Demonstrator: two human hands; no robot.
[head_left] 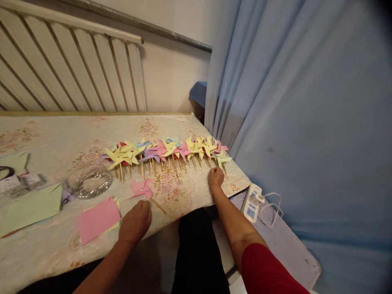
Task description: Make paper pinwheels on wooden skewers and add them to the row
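Observation:
My right hand is closed at the right end of a long row of paper pinwheels, its fingers around the stick of a pinwheel there. A pale green pinwheel lies just above this hand. My left hand is curled near the table's front edge; its fingertips are turned away, so anything inside is hidden. Just beyond it, a single pink pinwheel lies on the cloth, its wooden stick slanting toward the edge.
Pink paper squares and pale green sheets lie on the left. Beside them stands a clear round dish of small shiny pieces. A power strip with a white cable is right of the flowered tablecloth, below a blue curtain.

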